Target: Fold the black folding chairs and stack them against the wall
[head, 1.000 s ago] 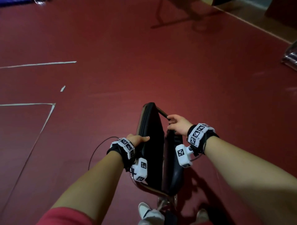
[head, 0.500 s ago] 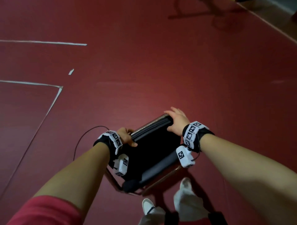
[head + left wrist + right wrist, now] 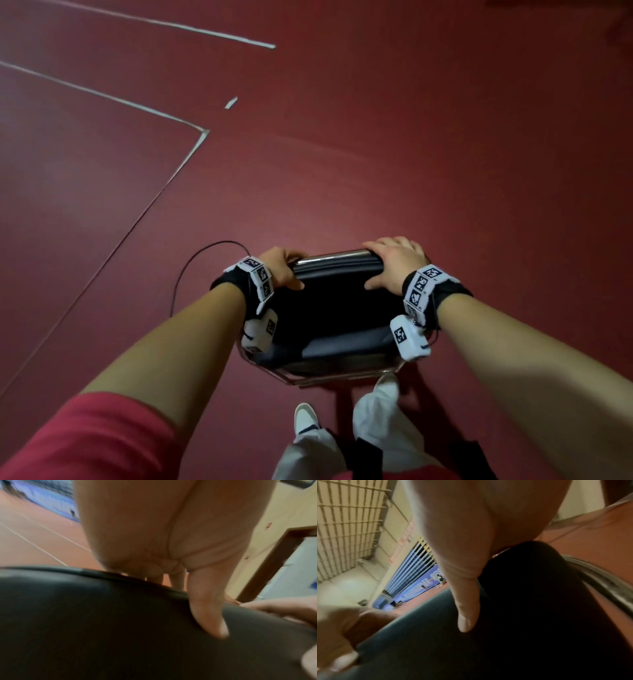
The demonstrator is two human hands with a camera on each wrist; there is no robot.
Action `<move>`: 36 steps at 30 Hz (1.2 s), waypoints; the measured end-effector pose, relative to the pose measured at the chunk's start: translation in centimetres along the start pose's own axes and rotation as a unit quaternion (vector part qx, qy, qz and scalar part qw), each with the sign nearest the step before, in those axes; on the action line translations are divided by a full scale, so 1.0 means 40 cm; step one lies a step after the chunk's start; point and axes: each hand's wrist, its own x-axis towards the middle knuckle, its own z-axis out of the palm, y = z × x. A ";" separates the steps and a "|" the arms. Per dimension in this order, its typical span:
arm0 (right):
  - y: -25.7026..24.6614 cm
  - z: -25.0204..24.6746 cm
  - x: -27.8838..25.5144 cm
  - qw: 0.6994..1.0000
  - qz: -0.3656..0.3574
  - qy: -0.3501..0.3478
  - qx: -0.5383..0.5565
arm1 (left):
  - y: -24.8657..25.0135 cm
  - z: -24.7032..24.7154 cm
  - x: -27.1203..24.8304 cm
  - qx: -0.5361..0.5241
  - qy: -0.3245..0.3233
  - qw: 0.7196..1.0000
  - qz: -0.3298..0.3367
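Observation:
A folded black folding chair (image 3: 337, 301) with a chrome frame hangs in front of my legs, its padded face toward me. My left hand (image 3: 281, 269) grips the top edge at the left corner, thumb pressed on the black padding (image 3: 120, 628). My right hand (image 3: 394, 262) grips the top edge at the right corner, thumb lying on the padding (image 3: 505, 635). The fingers of both hands wrap over the far side and are hidden. A chrome tube (image 3: 607, 582) runs past the right hand.
Dark red sports floor (image 3: 411, 154) with white lines (image 3: 102, 97) lies all around. A thin black cable (image 3: 191, 267) loops on the floor left of the chair. My shoe (image 3: 306, 419) and light trousers show below. A pale wall and brown door frame (image 3: 274, 563) appear beyond the left hand.
The chair has turned from edge-on to broadside in front of me, both hands still on its top edge. My view has swung, so the floor lines sit further right.

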 end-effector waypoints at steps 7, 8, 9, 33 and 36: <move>0.009 -0.002 0.049 1.000 -0.022 0.011 -0.014 | -0.125 0.032 -0.029 -0.141 0.209 0.966 -0.054; 0.013 0.000 0.050 0.999 -0.026 0.013 -0.018 | -0.150 0.042 -0.028 -0.182 0.234 0.953 -0.064; 0.015 0.001 0.050 0.999 -0.028 0.015 -0.019 | -0.175 0.049 -0.024 -0.214 0.257 0.939 -0.076; 0.147 0.078 0.005 0.894 0.163 0.031 0.416 | -0.331 0.120 -0.003 -0.506 0.251 0.821 -0.085; 0.137 0.077 0.001 0.883 0.160 0.032 0.441 | -0.321 0.111 -0.003 -0.517 0.254 0.812 -0.089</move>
